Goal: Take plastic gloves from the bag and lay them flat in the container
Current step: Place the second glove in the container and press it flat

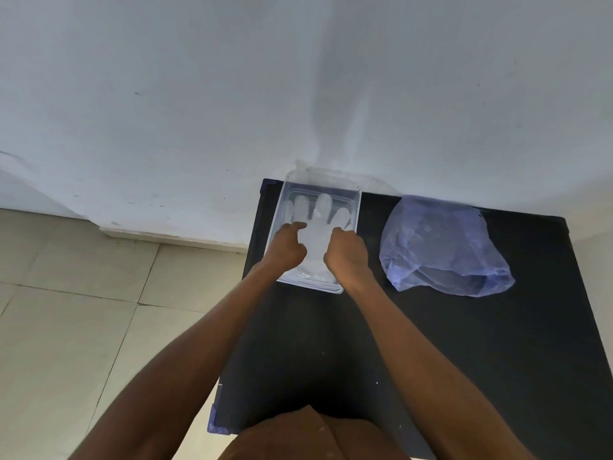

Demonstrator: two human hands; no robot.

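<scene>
Where the black tabletop [431, 343] meets the wall, a clear rectangular container [355, 207] is set at its far left corner, and a translucent white glove [313, 240] is laid flat inside it, fingers spread toward the wall and cuff toward the near rim. More pale film is seen under the cuff, but how many gloves are stacked cannot be told. The glove is pressed on from both sides. The left hand [288, 245] is loosely curled, its index finger stretched out onto the glove's palm near the thumb side. The right hand [346, 252] is curled into a loose fist, knuckles up, with its fingertips pushed down at the glove's right edge; whether any film is pinched beneath them cannot be told. Both bare forearms are stretched out from the bottom of the view.

Well apart to the right, a thin bluish bag [441, 250] is slumped on the tabletop, crinkled and semi-transparent, with its mouth turned toward the near right; pale contents are dimly made out through the film.

The container's walls are glossy and see-through, with rounded corners. The tabletop is matte and dark, flecked with a few pale specks, and a strip of blue is seen at its near left corner. Behind it, a plain whitish wall [199, 94] with scuffs is shown, and beige floor tiles [66, 310] lie to the left.
</scene>
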